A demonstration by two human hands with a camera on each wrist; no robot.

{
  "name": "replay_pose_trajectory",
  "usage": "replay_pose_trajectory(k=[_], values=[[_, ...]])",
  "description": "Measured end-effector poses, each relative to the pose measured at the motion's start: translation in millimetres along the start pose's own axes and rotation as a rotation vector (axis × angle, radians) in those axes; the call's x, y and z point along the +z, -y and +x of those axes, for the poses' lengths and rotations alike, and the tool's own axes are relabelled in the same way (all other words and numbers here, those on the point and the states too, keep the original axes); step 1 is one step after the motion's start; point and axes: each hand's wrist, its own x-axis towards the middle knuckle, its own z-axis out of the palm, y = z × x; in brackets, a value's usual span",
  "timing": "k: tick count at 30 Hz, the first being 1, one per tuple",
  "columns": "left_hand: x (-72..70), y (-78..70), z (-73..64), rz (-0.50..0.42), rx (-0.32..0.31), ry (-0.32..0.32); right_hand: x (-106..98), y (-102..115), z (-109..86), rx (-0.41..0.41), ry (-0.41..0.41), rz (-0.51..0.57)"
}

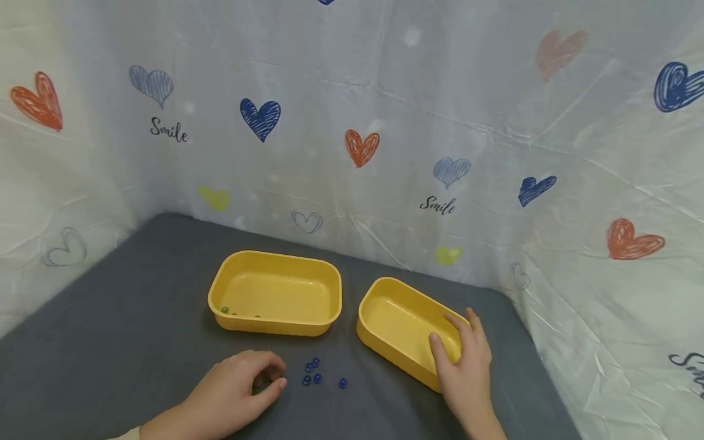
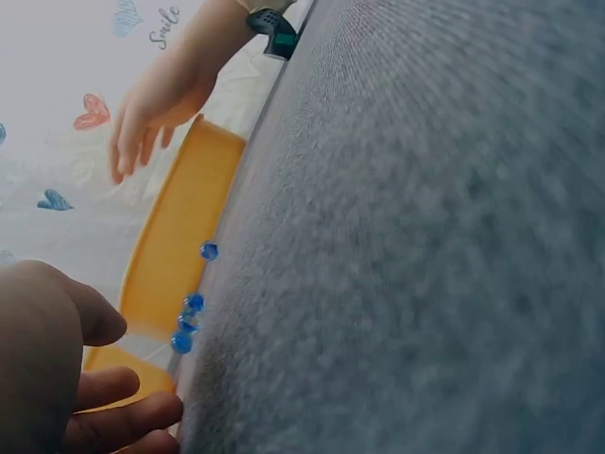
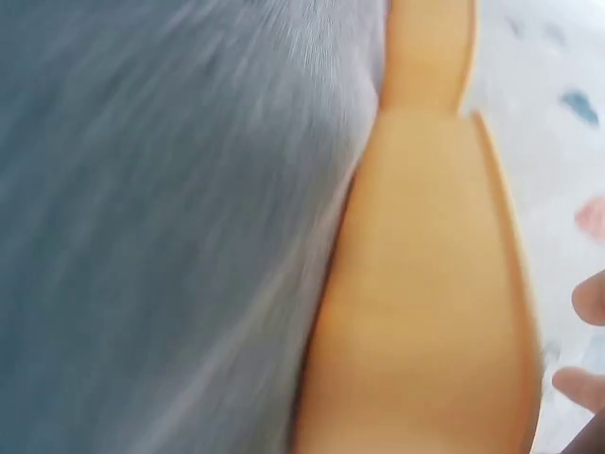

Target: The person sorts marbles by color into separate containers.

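Note:
My left hand point(image 1: 236, 391) is low over the grey cloth, thumb and fingers loosely bent with a gap between them. Small dark greenish things show under its fingers; I cannot tell whether it touches them. In the left wrist view no held thing shows in the left hand point(image 2: 76, 378). Beside it lie several blue marbles point(image 1: 318, 379), also seen as blue marbles point(image 2: 193, 303) in the left wrist view. My right hand point(image 1: 466, 366) hovers with spread fingers over the near right end of the right yellow tray point(image 1: 398, 348), holding nothing visible.
A second yellow tray point(image 1: 275, 328) stands behind the left hand, with a few green marbles point(image 1: 225, 310) in its near left corner. One blue marble point(image 1: 343, 383) lies apart, toward the right tray. A white curtain point(image 1: 385, 91) with printed hearts hangs behind the table.

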Motion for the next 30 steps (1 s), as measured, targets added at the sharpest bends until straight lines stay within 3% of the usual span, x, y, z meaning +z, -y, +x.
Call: replay_pose_trajectory(k=[3,6,12,22,30], values=[[5.0,-0.6,3.8,0.005,0.026,0.001,-14.5,-17.3,0.9,0.155,0.032,-0.011],[11.0,-1.4,8.8,0.017,0.049,-0.009,-25.0,-31.3,2.7,0.308,0.123,0.008],[23.3,-2.1,18.8,0.044,0.111,-0.036,-26.0,-57.2,5.6,0.447,0.284,0.18],[34.4,-4.9,33.0,0.112,0.166,-0.043,-13.1,-71.0,5.4,0.466,0.301,0.378],[35.2,-2.8,37.1,0.086,0.185,0.008,-9.7,-72.4,3.6,0.431,0.322,0.406]])
